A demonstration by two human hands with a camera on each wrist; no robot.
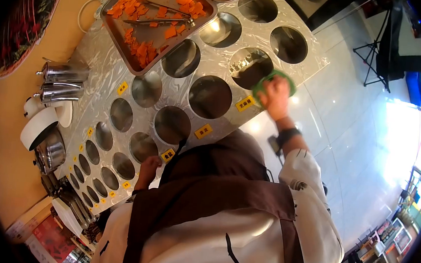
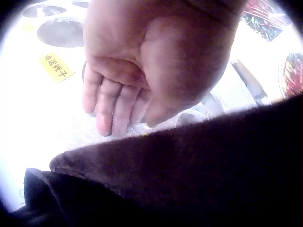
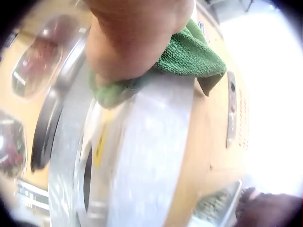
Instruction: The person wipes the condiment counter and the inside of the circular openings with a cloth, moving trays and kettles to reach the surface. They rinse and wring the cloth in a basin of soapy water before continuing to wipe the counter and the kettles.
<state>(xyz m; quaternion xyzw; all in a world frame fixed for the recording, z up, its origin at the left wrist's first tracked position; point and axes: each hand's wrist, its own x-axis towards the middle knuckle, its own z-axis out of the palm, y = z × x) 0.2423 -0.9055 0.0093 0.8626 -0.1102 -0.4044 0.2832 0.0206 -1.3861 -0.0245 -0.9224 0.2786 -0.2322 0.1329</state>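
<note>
A green cloth [image 1: 289, 83] lies under the right hand [image 1: 275, 94] at the metal counter's edge, near a round hole and a yellow label [image 1: 245, 103]. In the right wrist view the right hand [image 3: 132, 42] grips the green cloth [image 3: 189, 54], one corner hanging over the counter's side. The left hand [image 1: 149, 168] is by the counter's near edge beside another yellow label [image 1: 167, 155]. In the left wrist view the left hand [image 2: 156, 61] holds nothing, its fingers loosely bent, close to the dark apron [image 2: 165, 165].
A metal tray [image 1: 139, 66] with orange pieces and tongs [image 1: 155, 22] sits on the far side of the counter [image 1: 312, 65], which has several round holes. Lidded steel pots [image 1: 64, 72] stand at the left. A black tripod stand [image 1: 372, 55] is on the floor at right.
</note>
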